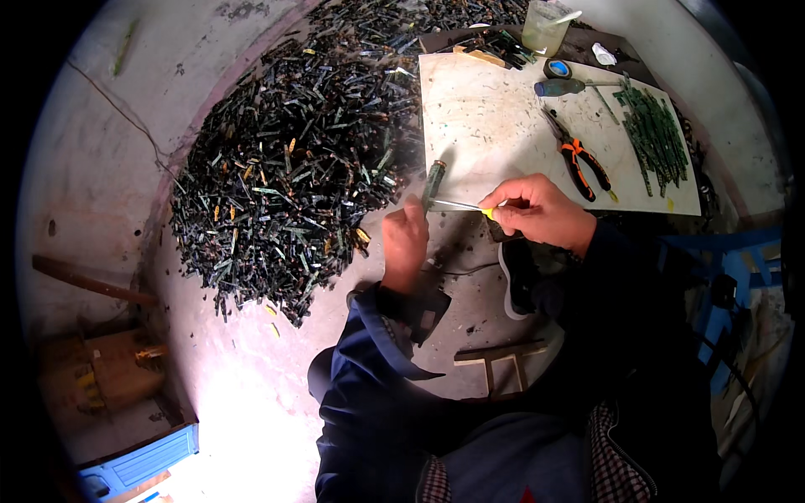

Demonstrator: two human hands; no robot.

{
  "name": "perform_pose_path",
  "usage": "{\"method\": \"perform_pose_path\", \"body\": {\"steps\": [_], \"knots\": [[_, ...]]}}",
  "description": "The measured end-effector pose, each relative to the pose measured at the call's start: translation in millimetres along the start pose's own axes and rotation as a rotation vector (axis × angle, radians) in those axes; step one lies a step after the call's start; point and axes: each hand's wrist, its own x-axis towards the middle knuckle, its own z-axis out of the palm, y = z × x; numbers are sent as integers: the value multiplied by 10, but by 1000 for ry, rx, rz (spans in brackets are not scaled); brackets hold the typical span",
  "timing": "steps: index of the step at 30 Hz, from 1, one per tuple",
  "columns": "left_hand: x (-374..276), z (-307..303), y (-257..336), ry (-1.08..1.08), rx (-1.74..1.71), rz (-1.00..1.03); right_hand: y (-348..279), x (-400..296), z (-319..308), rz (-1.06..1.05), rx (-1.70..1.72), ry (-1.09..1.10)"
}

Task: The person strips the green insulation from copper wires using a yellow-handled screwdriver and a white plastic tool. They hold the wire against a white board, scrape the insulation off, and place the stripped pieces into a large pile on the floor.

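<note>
Near the board's lower left corner, my left hand (405, 236) grips a narrow dark green strip (434, 179), perhaps a circuit board piece, which stands up from the fingers. My right hand (541, 210) holds a small screwdriver by its yellow handle (488, 212); its thin metal shaft (456, 204) points left and reaches the strip. Orange-and-black long-nose pliers (582, 160) lie on the pale board (478, 126) beyond my right hand. Right of them is a bundle of green strips (657, 138). A larger screwdriver (560, 87) and a roll of tape (557, 68) lie at the board's far side.
A large heap of dark strips (302, 157) covers the floor at the left. A plastic cup (544, 31) with a white utensil stands beyond the board. A shoe (519, 276) and a wooden frame (503, 361) are below it. A cardboard box (119, 371) sits lower left.
</note>
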Motion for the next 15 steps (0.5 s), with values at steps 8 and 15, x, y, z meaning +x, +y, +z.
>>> {"method": "perform_pose_path", "body": {"steps": [8,15], "knots": [[59,96,143,38,-520,-593,223,7,188,-264,-189,160],[80,35,172,-33,-417,-613,69,-31,71,183,317,40]]}}
